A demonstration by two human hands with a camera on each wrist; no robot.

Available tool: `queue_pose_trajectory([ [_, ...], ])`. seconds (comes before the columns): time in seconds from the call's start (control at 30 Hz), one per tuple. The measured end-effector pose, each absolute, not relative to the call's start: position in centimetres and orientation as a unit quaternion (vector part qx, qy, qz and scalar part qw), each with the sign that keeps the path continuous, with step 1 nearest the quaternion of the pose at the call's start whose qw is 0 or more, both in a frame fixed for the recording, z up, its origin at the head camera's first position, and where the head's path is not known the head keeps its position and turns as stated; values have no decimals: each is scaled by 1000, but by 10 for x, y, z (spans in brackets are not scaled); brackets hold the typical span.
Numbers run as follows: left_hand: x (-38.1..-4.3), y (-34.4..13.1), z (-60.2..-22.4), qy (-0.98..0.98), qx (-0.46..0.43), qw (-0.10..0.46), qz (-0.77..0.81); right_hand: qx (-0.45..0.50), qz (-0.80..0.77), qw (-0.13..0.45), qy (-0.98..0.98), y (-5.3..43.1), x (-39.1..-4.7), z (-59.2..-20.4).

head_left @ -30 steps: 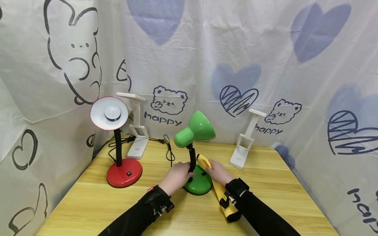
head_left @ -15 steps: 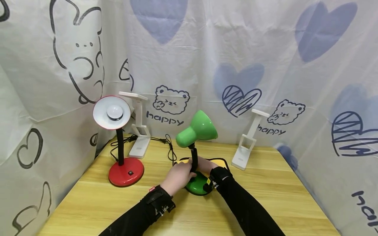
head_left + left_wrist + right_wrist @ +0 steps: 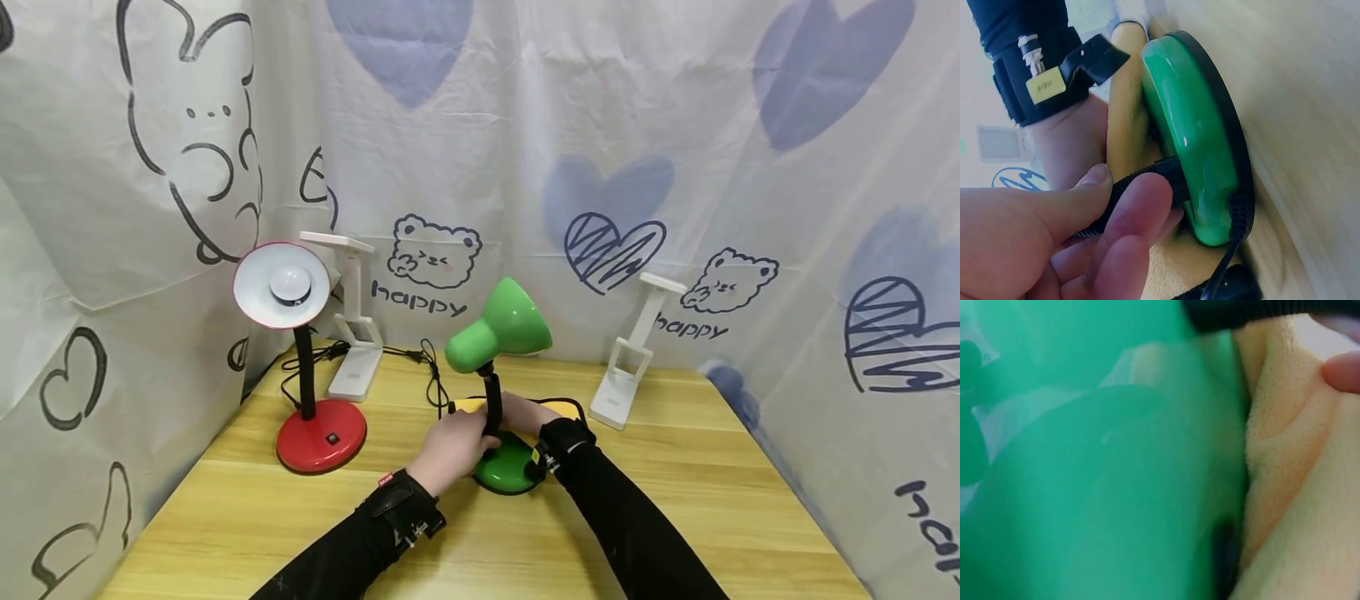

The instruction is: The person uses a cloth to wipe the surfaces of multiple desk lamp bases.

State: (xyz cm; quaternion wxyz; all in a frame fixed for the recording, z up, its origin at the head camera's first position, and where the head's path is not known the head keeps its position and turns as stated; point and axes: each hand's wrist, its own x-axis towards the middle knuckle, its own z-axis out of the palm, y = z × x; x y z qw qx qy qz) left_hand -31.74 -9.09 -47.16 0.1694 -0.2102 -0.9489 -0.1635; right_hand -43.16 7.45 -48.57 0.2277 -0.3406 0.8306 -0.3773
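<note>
A green desk lamp (image 3: 516, 321) stands upright in the middle of the table. My left hand (image 3: 448, 443) grips its black bendable neck (image 3: 492, 398) low down, thumb and fingers round it in the left wrist view. Behind that neck, my right hand (image 3: 523, 414) holds a yellow towel (image 3: 564, 409) with dark edging against the back of the green base (image 3: 1194, 137). Most of the right fingers are hidden by the lamp and left hand; one fingertip (image 3: 1344, 372) presses into the towel's pile in the right wrist view.
A red desk lamp (image 3: 321, 437) stands at the left, its white-lined shade facing forward. Two white folding lamps (image 3: 356, 373) (image 3: 617, 396) stand near the back edge. Black cords (image 3: 435, 379) lie behind, and a printed curtain (image 3: 510, 167) hangs beyond the wooden table (image 3: 712, 483).
My right hand has moved left from beside the base to behind the neck, bringing the towel along; it shifts slightly right again at the end. My left hand keeps its grip.
</note>
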Motion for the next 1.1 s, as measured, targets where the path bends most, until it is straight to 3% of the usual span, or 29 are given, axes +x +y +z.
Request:
queue_pose_trajectory([
  [0.33, -316, -91, -472, -947, -214, 164, -176, -274, -360, 155, 878, 129, -421, -501],
  [0.63, -315, -90, -468, -950, -207, 159, -171, -266, -254, 49, 929, 160, -395, -502],
  [0.93, -314, -91, -467, -946, -221, 167, -170, -296, -226, 72, 925, 174, -347, -496],
  [1.1, -315, -90, -468, -944, -225, 169, -174, -287, -261, 91, 917, 170, -337, -495],
])
